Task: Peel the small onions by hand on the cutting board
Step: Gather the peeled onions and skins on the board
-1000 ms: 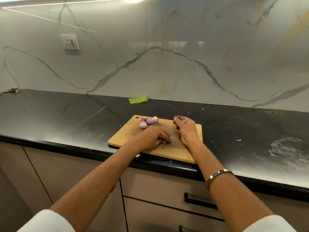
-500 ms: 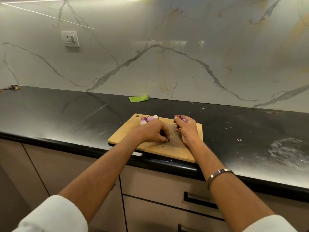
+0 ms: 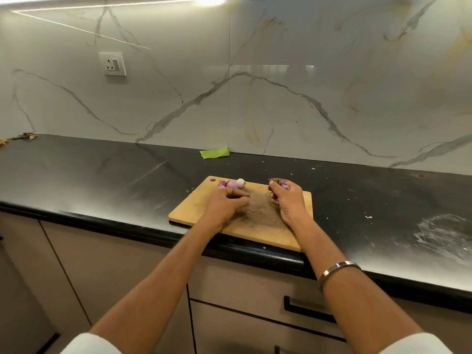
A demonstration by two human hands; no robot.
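A wooden cutting board (image 3: 258, 223) lies on the black counter. At its far left corner sit a purple onion (image 3: 222, 184), a pink onion (image 3: 232, 185) and a peeled white onion (image 3: 240, 182). My left hand (image 3: 226, 204) rests on the board just in front of them, knuckles up and fingers curled; whatever is under the fingers is hidden. My right hand (image 3: 290, 201) is at the far right of the board. It grips small purple onions (image 3: 284, 185), which show above the fingers.
Black counter (image 3: 102, 180) runs along a marble wall. A green scrap (image 3: 214, 153) lies at the wall behind the board. Peel bits dot the counter right of the board, with a white smear (image 3: 444, 233) at far right. Drawers with a black handle (image 3: 306, 310) are below.
My left hand has moved from the board's front middle toward the far left, up to the loose onions, and its fingers have curled. The right hand has stayed in place.
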